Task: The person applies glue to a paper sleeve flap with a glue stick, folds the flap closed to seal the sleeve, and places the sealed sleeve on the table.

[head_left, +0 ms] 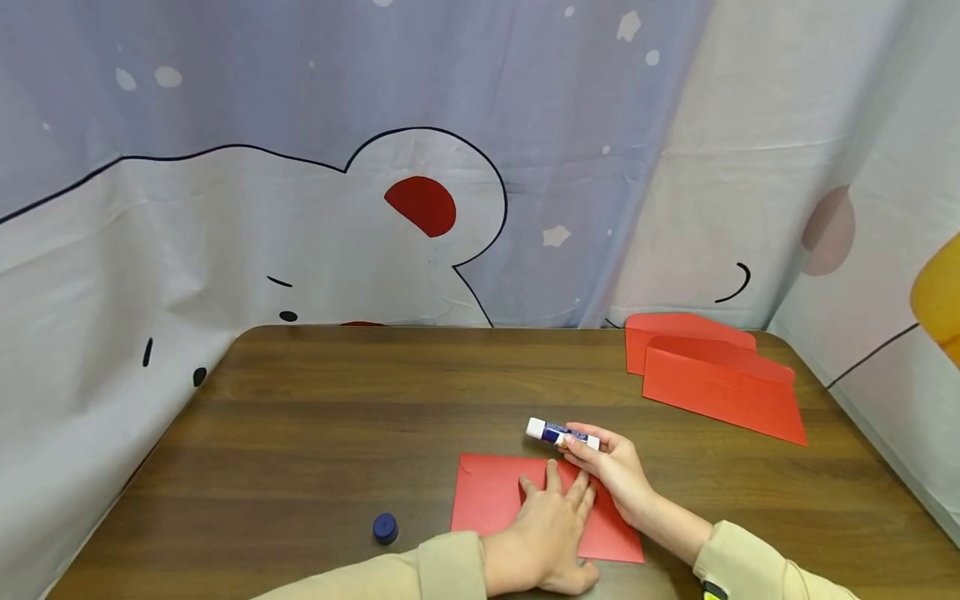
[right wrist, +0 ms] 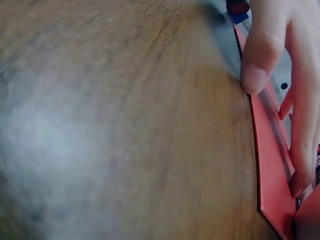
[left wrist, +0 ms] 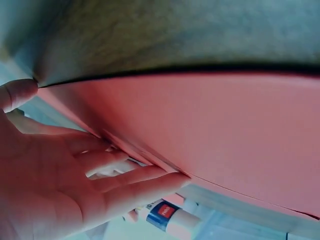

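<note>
A red paper envelope [head_left: 483, 496] lies flat on the table near the front edge. My left hand [head_left: 551, 525] rests on it, fingers spread and fairly straight, the fingertips by its far edge. My right hand [head_left: 615, 471] holds a white-and-blue glue stick [head_left: 553, 432] sideways between thumb and fingers, just beyond the envelope's far edge. The stick's white end points left. In the left wrist view the glue stick's label [left wrist: 165, 212] shows past the left fingers. The right wrist view shows the left thumb [right wrist: 257, 70] at the envelope's near edge.
A dark blue round cap [head_left: 386, 527] stands on the wooden table [head_left: 315, 433], left of the envelope. Two more red envelopes [head_left: 720, 387] overlap at the table's back right, their flaps raised. A printed curtain [head_left: 300, 225] hangs behind the table and along its sides.
</note>
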`<state>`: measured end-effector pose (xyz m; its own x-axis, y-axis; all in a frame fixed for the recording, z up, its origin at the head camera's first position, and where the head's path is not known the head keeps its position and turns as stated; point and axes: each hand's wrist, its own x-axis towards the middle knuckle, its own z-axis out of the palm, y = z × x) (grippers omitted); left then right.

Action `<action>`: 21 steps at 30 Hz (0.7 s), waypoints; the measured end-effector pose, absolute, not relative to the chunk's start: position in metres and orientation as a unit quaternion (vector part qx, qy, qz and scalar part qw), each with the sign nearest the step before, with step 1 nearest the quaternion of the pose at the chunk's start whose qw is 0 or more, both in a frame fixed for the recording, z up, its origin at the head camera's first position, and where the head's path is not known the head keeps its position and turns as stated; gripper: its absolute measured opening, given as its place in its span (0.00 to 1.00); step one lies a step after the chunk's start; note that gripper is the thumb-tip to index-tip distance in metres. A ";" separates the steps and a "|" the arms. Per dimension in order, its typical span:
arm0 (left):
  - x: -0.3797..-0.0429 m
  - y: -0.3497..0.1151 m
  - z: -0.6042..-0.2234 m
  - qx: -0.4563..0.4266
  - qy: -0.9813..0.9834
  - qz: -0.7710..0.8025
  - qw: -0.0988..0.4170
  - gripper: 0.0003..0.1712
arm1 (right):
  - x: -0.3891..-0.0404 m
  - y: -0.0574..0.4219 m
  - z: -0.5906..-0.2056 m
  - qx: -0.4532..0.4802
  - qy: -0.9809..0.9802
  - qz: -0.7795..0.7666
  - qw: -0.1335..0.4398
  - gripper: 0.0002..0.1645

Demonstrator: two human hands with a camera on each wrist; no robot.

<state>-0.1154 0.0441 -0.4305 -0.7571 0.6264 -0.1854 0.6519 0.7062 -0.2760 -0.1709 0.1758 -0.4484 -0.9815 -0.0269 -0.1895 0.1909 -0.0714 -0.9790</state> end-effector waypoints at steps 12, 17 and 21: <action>-0.122 0.030 -0.424 0.323 0.939 -0.062 0.103 0.48 | -0.173 0.181 -0.448 0.042 0.655 -0.749 0.092 0.29; -0.123 0.019 -0.424 0.328 0.939 -0.013 0.104 0.45 | -0.174 0.186 -0.448 0.037 0.655 -0.748 0.096 0.30; -0.123 0.013 -0.426 0.325 0.937 0.029 0.123 0.47 | -0.172 0.185 -0.447 0.031 0.668 -0.738 0.090 0.30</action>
